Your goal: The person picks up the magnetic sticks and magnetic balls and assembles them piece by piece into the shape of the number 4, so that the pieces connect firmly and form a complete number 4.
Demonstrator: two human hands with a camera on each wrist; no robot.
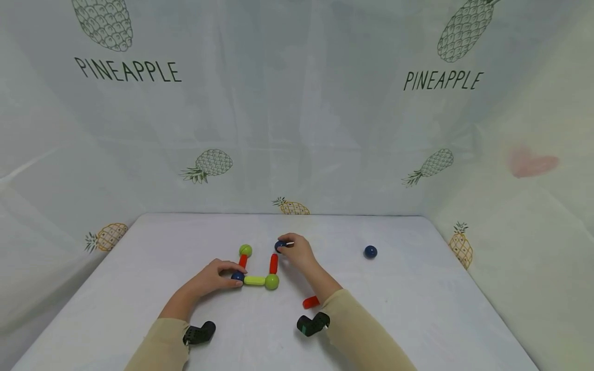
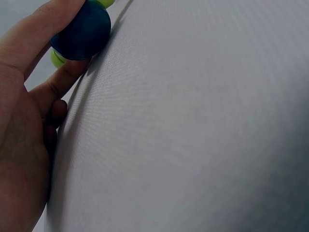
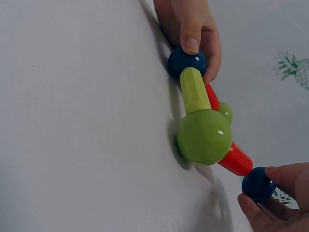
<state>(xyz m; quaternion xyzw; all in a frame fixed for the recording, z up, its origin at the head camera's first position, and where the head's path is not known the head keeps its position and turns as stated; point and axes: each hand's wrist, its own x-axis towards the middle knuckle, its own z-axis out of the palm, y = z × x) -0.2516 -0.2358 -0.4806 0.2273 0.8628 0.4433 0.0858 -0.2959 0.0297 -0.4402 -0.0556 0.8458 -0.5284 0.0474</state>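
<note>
On the table lies a U-shaped chain of balls and rods. My left hand point(image 1: 214, 278) pinches a dark blue ball point(image 3: 186, 64) at the chain's left corner between thumb and fingers. From that ball a yellow-green rod point(image 1: 254, 281) runs to a green ball point(image 3: 204, 137), and a red rod point(image 1: 243, 262) leads to another green ball point(image 1: 245, 250) farther back. Another red rod point(image 3: 235, 159) extends from the corner green ball. At its far end my right hand point(image 1: 298, 252) pinches a second blue ball point(image 3: 259, 184), which appears to touch the rod in the right wrist view.
A loose blue ball point(image 1: 370, 252) lies to the right on the white-covered table point(image 1: 417, 309). Partly hidden by the right forearm is a loose red rod point(image 1: 311, 302). A pineapple-print curtain point(image 1: 297, 113) hangs behind the table.
</note>
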